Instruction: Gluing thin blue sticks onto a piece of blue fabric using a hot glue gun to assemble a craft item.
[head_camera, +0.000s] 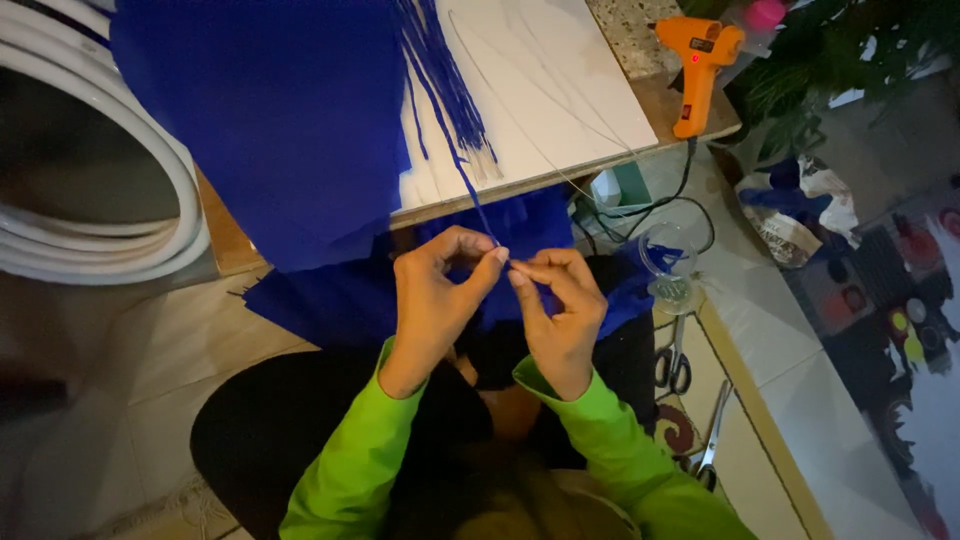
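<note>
Both hands, the left hand (432, 300) and right hand (560, 310), pinch one thin blue strip (478, 205) between fingertips; it runs up and away toward the board (560, 110). One orange glue gun (697, 70) lies on the board's far corner, and two pairs of scissors (675, 360) lie on the floor.

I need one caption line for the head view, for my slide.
Both hands, left hand and right hand, pinch a thin blue strip beside blue fabric; an orange glue gun lies nearby.

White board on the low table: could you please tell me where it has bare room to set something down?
The white board is bare between the blue fringe strips and the orange glue gun, apart from thin wires. Its left side is crowded under blue fabric.
</note>
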